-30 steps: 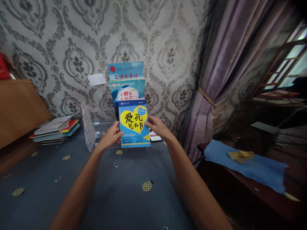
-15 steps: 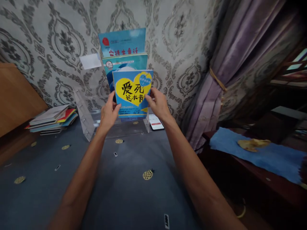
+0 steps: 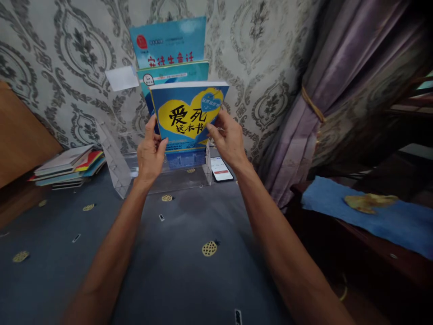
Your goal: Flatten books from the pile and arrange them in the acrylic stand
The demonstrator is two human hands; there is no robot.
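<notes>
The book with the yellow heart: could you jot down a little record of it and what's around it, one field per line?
Held thing: blue book with the yellow heart
Left hand: grips the book's left edge
Right hand: grips the right edge, thumb on the front cover
Behind the book: teal book, then light-blue book rising higher
Nearby: clear stand; phone, screen lit, right of the stand
Far left: pile of books and papers
Table: dark cloth with pineapple prints
</notes>
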